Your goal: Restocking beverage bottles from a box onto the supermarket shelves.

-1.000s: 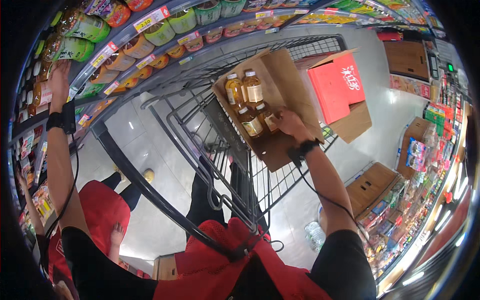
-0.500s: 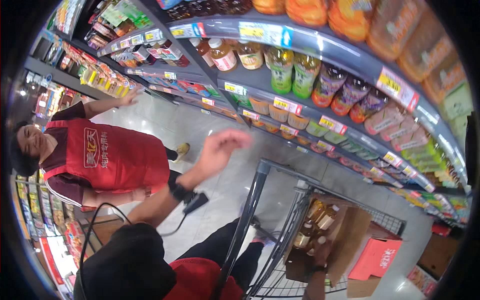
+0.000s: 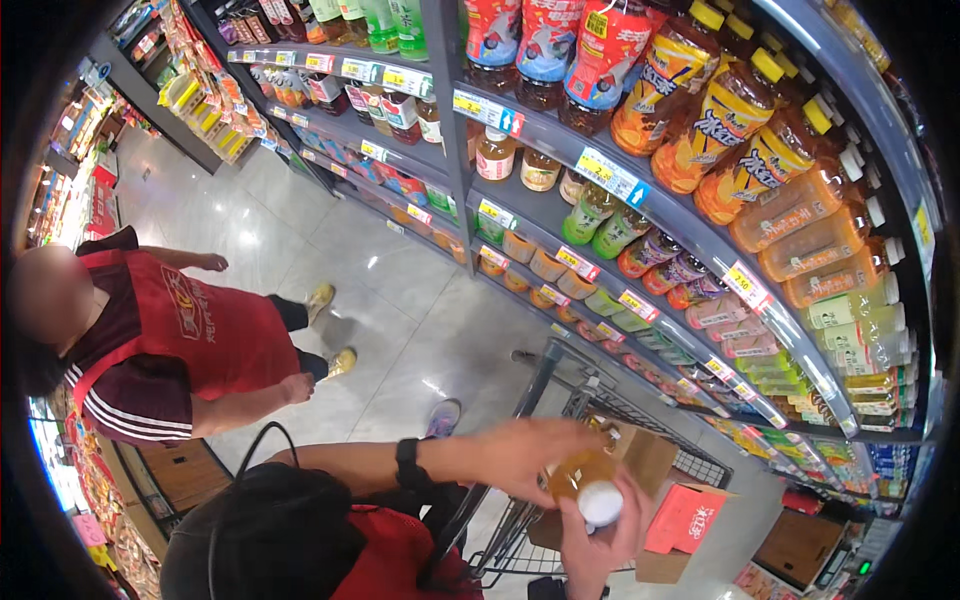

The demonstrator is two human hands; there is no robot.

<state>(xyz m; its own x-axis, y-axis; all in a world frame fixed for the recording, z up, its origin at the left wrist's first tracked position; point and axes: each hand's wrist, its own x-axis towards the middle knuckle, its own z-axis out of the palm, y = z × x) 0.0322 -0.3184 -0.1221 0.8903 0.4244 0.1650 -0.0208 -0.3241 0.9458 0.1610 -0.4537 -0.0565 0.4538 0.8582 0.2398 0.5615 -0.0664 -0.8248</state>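
**Bottle Handling: Grip and Load**

The amber drink bottle (image 3: 585, 480) is held over the shopping cart (image 3: 560, 400), white cap toward the camera. It is probably full, hence fairly heavy, with a smooth, likely slippery wall; grip the body, not the cap. The right hand (image 3: 600, 535) has fingers clamped on it from below. The left hand (image 3: 530, 455) curls over its upper side. A cardboard box (image 3: 650, 455) sits in the cart behind.

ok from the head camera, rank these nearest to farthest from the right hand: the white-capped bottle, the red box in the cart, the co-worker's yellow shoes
1. White-capped bottle: held in the right hand itself.
2. Red box: just to its right, in the cart.
3. Yellow shoes: far off to the upper left, on the floor.
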